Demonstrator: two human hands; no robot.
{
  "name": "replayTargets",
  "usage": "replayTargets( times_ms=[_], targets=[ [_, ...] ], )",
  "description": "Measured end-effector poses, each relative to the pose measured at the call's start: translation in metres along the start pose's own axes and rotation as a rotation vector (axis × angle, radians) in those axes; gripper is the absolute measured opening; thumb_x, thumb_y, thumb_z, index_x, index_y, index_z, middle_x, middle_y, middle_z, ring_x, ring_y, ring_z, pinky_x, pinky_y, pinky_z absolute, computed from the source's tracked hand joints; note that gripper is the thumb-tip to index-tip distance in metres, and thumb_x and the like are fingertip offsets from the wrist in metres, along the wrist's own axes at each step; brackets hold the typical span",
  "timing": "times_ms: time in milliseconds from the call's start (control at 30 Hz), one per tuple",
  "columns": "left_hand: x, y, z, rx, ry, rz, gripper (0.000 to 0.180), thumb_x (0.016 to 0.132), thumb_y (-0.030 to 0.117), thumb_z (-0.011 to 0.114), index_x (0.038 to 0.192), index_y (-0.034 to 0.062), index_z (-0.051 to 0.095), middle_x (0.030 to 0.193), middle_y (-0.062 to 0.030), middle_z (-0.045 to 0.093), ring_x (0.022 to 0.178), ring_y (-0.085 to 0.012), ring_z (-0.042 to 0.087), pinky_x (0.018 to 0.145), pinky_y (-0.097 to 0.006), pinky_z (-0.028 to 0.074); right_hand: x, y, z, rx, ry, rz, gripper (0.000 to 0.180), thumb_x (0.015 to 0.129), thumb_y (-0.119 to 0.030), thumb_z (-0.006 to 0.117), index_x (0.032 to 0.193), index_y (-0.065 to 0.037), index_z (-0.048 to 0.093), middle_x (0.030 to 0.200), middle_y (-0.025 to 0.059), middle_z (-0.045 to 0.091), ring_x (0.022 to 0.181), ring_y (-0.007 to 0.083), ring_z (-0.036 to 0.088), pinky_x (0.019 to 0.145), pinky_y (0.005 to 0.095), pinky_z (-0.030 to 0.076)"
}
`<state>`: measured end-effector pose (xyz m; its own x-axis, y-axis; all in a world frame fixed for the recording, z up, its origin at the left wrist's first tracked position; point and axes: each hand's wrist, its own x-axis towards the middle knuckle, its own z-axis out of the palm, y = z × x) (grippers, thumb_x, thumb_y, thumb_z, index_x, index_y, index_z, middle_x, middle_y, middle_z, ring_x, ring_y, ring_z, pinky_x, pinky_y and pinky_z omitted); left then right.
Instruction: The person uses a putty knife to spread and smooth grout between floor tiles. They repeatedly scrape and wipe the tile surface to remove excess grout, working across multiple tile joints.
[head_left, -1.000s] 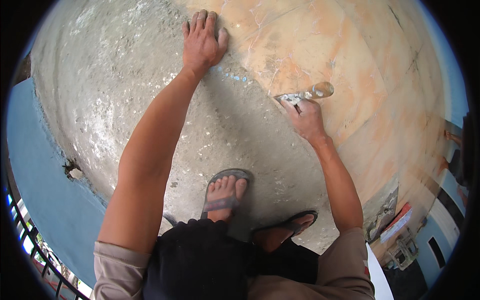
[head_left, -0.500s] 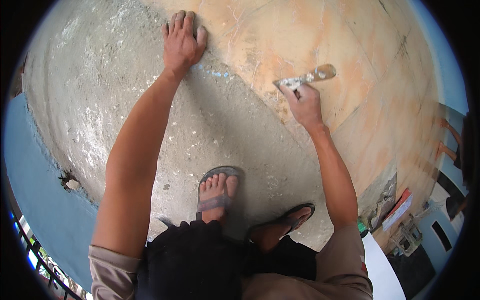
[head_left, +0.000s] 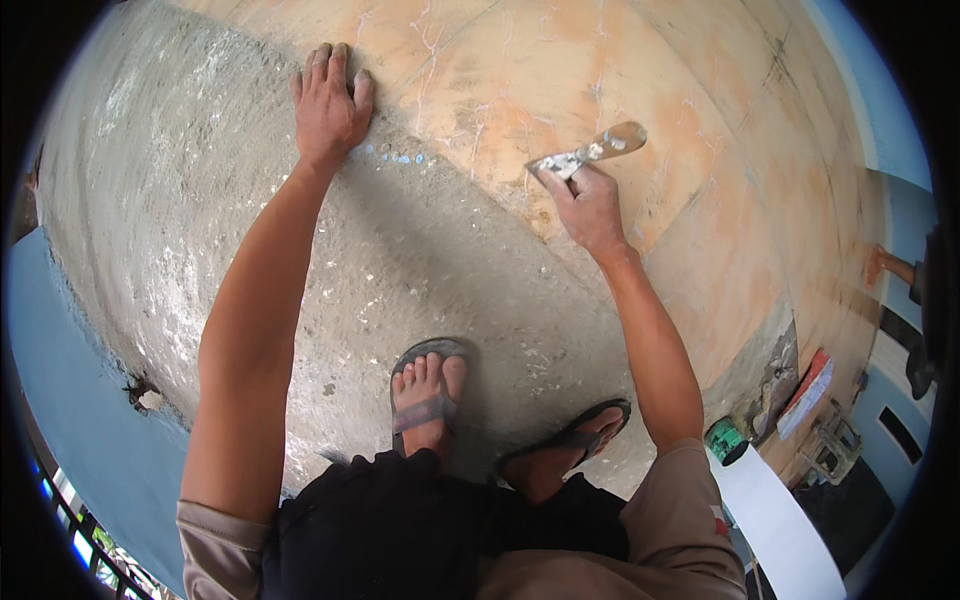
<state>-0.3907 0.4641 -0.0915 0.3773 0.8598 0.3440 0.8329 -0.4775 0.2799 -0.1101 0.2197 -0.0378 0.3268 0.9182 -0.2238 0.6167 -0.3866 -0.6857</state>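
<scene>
Left hand (head_left: pixel 332 112) lies flat on grey concrete (head_left: pixel 410 270); right hand (head_left: pixel 592 212) grasps a scraper (head_left: pixel 612 142) over orange tiles (head_left: pixel 520 60), blue surfaces (head_left: pixel 90 380) left and right.

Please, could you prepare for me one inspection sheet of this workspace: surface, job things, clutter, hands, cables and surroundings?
Surface: rough grey concrete, flecked white, meeting orange marbled tiles.
Job's things: white-smeared scraper with brown handle, over the tiles near the border; contact unclear.
Clutter: green container, white sheet, flat red-and-white item, all lower right.
Left hand: palm down at the concrete-tile border.
Right hand: gripping the scraper.
Cables: nothing seen.
Surroundings: blue-painted surface and dark railing at left; another person's foot at right.
</scene>
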Motion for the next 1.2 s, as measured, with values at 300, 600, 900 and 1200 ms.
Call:
replayTargets(
  times_ms=[300,600,900,1200],
  targets=[
    [0.002,-0.002,0.003,0.027,-0.022,0.022,0.061,0.103,0.04,0.05,0.153,0.0055,0.047,0.16,-0.0195,0.045,0.154,-0.035,0.035,0.128,-0.055,0.019,-0.021,0.013,-0.017,0.035,0.016,0.025,0.025,0.097,-0.021,0.074,0.087,0.002,0.072,0.082,0.0216,0.07,0.074,0.0348,0.069,0.069,0.0436,0.053],
    [0.001,-0.002,0.003,0.038,-0.027,0.015,0.06,0.104,0.04,0.05,0.153,0.0054,0.047,0.16,-0.0199,0.046,0.153,-0.0361,0.036,0.127,-0.056,0.021,-0.092,0.065,-0.022,-0.024,0.056,-0.304,0.021,0.097,-0.018,0.076,0.097,0.003,0.075,0.072,0.0078,0.064,0.064,0.0135,0.054,0.061,0.034,0.046],
    [0.002,-0.008,0.007,0.019,-0.019,0.044,0.06,0.104,0.039,0.051,0.153,0.0054,0.048,0.161,-0.0214,0.045,0.152,-0.0375,0.037,0.126,-0.058,0.022,-0.103,0.055,-0.015,0.105,0.069,-0.102,0.022,0.097,-0.017,0.076,0.091,0.004,0.074,0.074,0.0124,0.069,0.063,0.0169,0.059,0.061,0.0362,0.047],
    [0.007,-0.013,0.011,0.005,-0.016,0.06,0.059,0.104,0.04,0.051,0.153,0.0076,0.049,0.16,-0.022,0.046,0.153,-0.0376,0.037,0.126,-0.057,0.022,-0.106,0.051,0.002,0.09,0.217,0.079,0.024,0.096,-0.018,0.077,0.087,0.004,0.073,0.076,0.0185,0.069,0.063,0.0275,0.06,0.062,0.04,0.048]
  ],
)
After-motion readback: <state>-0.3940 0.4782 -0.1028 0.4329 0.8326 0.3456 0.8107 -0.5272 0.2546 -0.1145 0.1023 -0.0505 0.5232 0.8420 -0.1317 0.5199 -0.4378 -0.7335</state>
